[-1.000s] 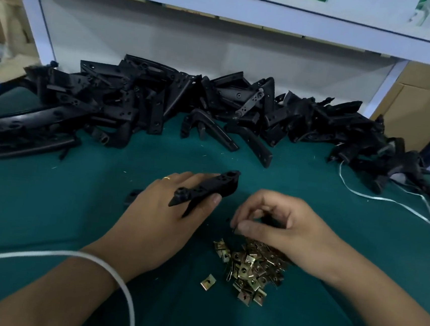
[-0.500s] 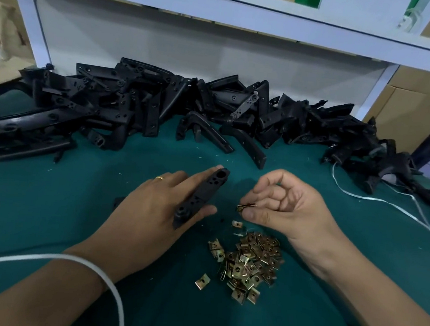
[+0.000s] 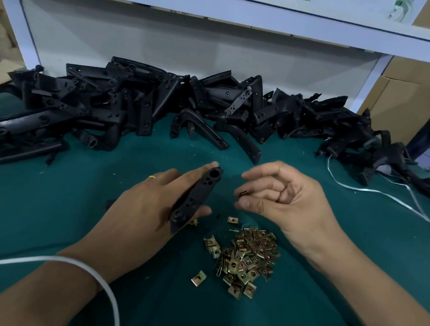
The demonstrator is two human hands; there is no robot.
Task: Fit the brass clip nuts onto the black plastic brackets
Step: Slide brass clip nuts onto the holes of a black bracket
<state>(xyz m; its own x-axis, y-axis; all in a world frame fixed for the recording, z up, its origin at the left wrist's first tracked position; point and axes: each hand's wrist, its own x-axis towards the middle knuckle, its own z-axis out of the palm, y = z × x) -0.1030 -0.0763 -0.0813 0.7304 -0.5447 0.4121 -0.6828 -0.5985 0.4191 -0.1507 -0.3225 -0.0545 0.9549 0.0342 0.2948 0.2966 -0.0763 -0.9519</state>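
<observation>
My left hand (image 3: pixel 149 209) grips a black plastic bracket (image 3: pixel 196 196) with several holes, its long axis pointing away from me. Just to its right, my right hand (image 3: pixel 286 198) pinches one brass clip nut (image 3: pixel 243 193) between thumb and fingers, a short gap from the bracket. A heap of brass clip nuts (image 3: pixel 246 258) lies on the green cloth below both hands, with a few loose ones (image 3: pixel 198 278) beside it.
A long pile of black brackets (image 3: pixel 161 105) runs along the back of the green table (image 3: pixel 46 212). A white cord (image 3: pixel 389 195) trails at the right; another white cord (image 3: pixel 67 263) crosses my left wrist. A white shelf frame (image 3: pixel 223 8) stands behind.
My right hand lifted from the nut heap holding one nut and turned palm-up. My left hand turned the bracket from lying crosswise to pointing away.
</observation>
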